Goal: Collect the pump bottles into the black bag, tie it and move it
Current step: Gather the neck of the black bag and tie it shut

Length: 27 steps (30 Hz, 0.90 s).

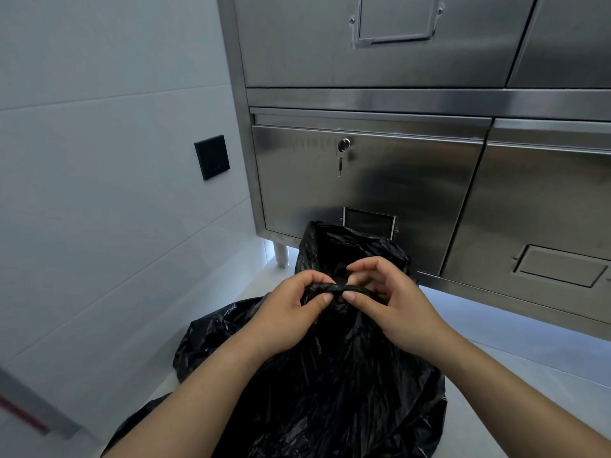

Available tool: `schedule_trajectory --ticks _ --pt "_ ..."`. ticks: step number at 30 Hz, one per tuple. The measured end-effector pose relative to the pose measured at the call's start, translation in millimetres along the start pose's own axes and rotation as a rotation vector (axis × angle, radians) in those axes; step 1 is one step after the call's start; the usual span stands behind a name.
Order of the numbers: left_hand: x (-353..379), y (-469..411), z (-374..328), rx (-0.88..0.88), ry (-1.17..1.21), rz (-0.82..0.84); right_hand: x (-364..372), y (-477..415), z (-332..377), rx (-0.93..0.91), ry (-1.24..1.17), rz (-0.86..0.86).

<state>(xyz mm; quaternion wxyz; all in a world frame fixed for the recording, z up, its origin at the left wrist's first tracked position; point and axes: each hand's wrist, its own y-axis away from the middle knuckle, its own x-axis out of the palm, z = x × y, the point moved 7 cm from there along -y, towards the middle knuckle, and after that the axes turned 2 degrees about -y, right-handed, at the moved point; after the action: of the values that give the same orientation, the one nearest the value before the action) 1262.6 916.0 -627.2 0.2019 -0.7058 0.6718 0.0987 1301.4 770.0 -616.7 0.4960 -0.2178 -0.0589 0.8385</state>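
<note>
A large black plastic bag (pixel 330 385) stands on the pale floor in front of me, its body bulging and crinkled. The top of the bag is gathered into a twisted rope of plastic between my hands. My left hand (pixel 291 312) pinches that twisted neck from the left with thumb and fingers. My right hand (pixel 386 302) pinches it from the right, its fingers curled over the twist. A loose flap of the bag's mouth sticks up behind my hands. No pump bottle is visible; whatever is inside the bag is hidden.
A stainless steel cabinet (pixel 380 180) with drawers fills the space ahead and to the right, a key hanging in its lock (pixel 344 147). A cabinet leg (pixel 281 256) stands by the white tiled wall (pixel 99 160) on the left, which carries a black wall plate (pixel 211 157).
</note>
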Motion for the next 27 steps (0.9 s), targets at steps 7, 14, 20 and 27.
schedule_trajectory --ticks 7,14,20,27 --pt "-5 1 1 -0.058 0.080 -0.029 5 9 14 -0.213 0.206 0.005" --pt "-4 3 -1 -0.072 0.081 0.006 6 9 8 -0.216 0.207 -0.058" --pt "-7 3 -3 -0.045 0.106 -0.008 -2 8 10 -0.199 0.121 -0.156" --pt "-8 2 -7 -0.038 0.187 -0.032 -10 5 1 -0.138 -0.058 -0.233"
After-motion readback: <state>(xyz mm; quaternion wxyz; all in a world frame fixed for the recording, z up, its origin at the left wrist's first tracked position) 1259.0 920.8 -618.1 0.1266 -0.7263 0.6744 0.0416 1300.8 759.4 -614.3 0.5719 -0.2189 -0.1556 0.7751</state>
